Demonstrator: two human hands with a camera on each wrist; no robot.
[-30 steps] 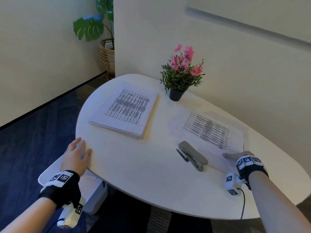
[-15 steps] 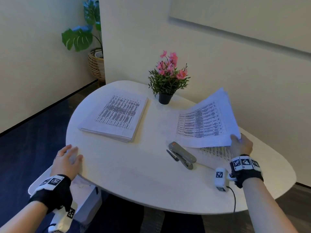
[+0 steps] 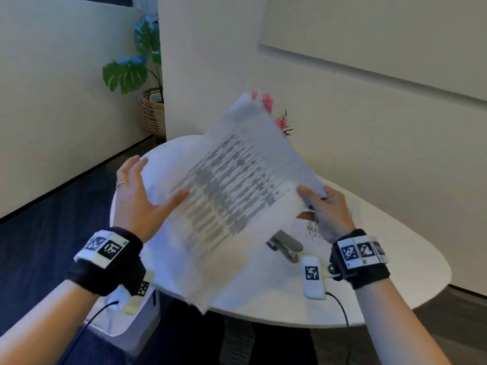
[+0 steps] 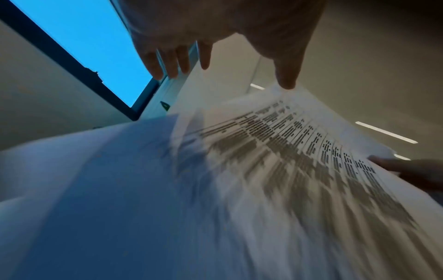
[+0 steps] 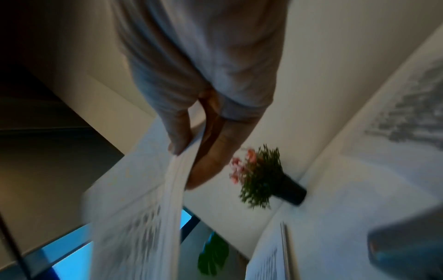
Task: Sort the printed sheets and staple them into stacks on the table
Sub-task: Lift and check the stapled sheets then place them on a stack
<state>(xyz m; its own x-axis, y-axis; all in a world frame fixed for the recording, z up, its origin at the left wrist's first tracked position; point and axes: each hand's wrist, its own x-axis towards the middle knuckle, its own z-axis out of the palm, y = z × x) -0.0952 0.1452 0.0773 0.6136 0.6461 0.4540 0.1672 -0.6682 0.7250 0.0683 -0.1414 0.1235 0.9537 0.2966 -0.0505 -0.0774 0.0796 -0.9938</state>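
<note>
A bundle of printed sheets (image 3: 232, 196) hangs tilted above the white table (image 3: 395, 272), blurred by motion. My right hand (image 3: 316, 198) pinches its right edge, thumb on top; the right wrist view shows the sheets (image 5: 153, 217) between thumb and fingers (image 5: 203, 170). My left hand (image 3: 147, 185) is at the bundle's left edge with straight, spread fingers. Its thumb (image 4: 287, 81) touches the paper (image 4: 263, 170). A grey stapler (image 3: 286, 245) lies on the table under the bundle. More printed sheets (image 3: 313, 227) lie below my right hand. Another stack (image 5: 407, 123) shows in the right wrist view.
A potted pink flower (image 3: 267, 101) stands at the table's back by the wall, mostly hidden by the paper. A white seat (image 3: 126, 325) stands at the lower left. A leafy plant in a wicker basket (image 3: 152, 111) is in the far corner.
My right hand picked the sheets off the right pile and swung them up and leftward. My left hand left the table edge and rose to the sheets' left side.
</note>
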